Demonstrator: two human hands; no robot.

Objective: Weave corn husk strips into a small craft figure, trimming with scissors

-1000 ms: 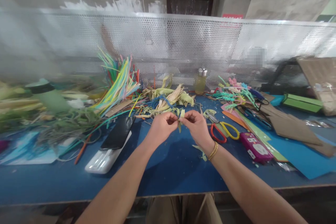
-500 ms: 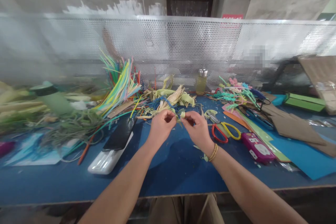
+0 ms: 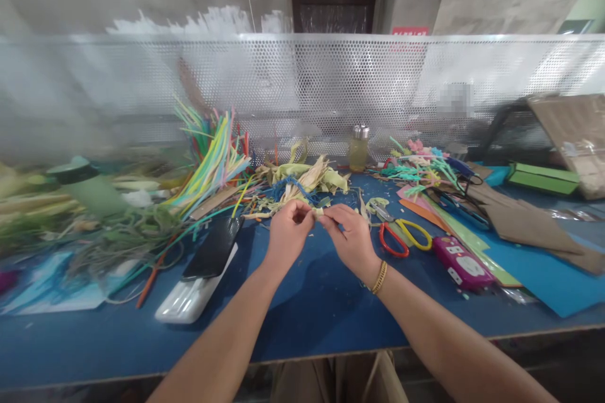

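Between my two hands is a small pale-green piece of what looks like corn husk [image 3: 318, 211], held over the blue table. My left hand [image 3: 292, 227] pinches its left side, thumb and forefinger together. My right hand [image 3: 347, 233] grips the other side with bent fingers, and a gold bracelet circles that wrist. The fingers hide much of the piece. Just beyond the hands lies a heap of dried husks [image 3: 314, 176] with a blue strand across it. Scissors [image 3: 394, 230] with one red and one yellow handle rest to the right of my right hand.
A phone [image 3: 212, 249] lies on a white case-like object [image 3: 189, 299] at left. Behind them stand colourful pipe cleaners [image 3: 212, 157]. To the right are a magenta case [image 3: 460, 262], coloured paper [image 3: 543, 274] and cardboard [image 3: 524, 223]. A bottle [image 3: 359, 150] stands before the perforated metal screen [image 3: 331, 88].
My hands have come closer together, and the right fingers now meet the left ones at the husk piece. The whole view has shifted slightly.
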